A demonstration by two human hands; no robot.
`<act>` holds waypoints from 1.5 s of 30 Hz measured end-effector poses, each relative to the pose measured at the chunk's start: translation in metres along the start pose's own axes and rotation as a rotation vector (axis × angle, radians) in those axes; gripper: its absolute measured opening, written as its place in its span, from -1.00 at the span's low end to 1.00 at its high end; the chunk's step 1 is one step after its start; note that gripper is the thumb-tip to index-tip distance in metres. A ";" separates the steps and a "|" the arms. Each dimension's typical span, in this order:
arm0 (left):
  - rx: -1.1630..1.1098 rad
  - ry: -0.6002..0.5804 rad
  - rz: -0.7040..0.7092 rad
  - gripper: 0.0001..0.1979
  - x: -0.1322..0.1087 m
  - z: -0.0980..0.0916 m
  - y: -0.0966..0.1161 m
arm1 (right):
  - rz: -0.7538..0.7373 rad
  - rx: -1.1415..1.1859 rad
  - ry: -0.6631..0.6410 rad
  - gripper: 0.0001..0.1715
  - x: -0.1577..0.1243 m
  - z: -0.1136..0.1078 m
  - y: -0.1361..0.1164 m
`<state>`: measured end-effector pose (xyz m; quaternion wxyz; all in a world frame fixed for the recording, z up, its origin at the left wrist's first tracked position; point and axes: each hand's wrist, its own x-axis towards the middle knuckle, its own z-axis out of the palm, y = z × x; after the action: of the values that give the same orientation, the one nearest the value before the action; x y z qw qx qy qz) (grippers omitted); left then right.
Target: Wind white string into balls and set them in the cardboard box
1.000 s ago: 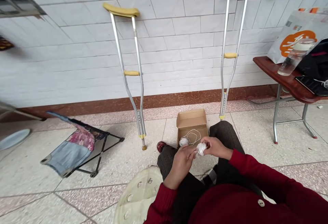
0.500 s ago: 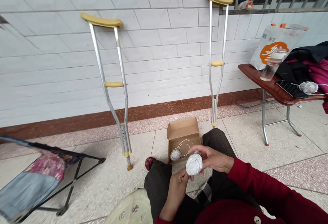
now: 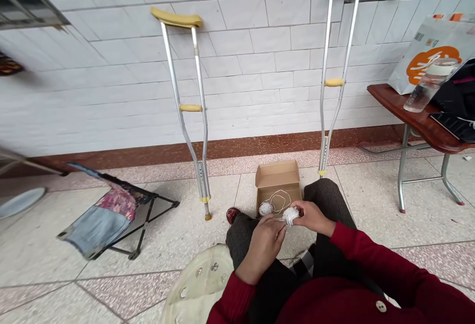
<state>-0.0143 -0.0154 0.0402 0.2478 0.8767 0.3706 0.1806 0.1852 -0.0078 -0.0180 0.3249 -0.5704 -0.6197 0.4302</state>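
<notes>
Two crutches [image 3: 191, 111] lean on the far tiled wall. A cardboard box [image 3: 277, 180] sits open on the floor just beyond the knees. The right hand [image 3: 311, 216] reaches in from the right, its fingers closed round a white ball of string [image 3: 290, 215] above the lap. The left hand [image 3: 265, 245] curls against the ball's near side; its fingertips are hidden, so I cannot tell whether it grips anything.
</notes>
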 end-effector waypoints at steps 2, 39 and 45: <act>0.007 -0.090 -0.013 -0.70 0.002 -0.001 0.001 | -0.033 -0.161 0.058 -0.60 -0.005 -0.002 -0.001; -0.362 -0.164 -0.183 -0.58 -0.001 -0.005 -0.001 | -0.107 -0.062 0.072 -0.51 -0.004 -0.004 0.015; -0.325 -0.035 -0.108 -0.58 0.017 -0.022 -0.018 | 0.091 0.622 -0.270 -0.48 -0.043 -0.002 -0.022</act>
<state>-0.0238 0.0147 0.0502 0.4022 0.8068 0.3789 0.2093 0.1840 -0.0492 0.0065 0.3788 -0.4091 -0.4700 0.6843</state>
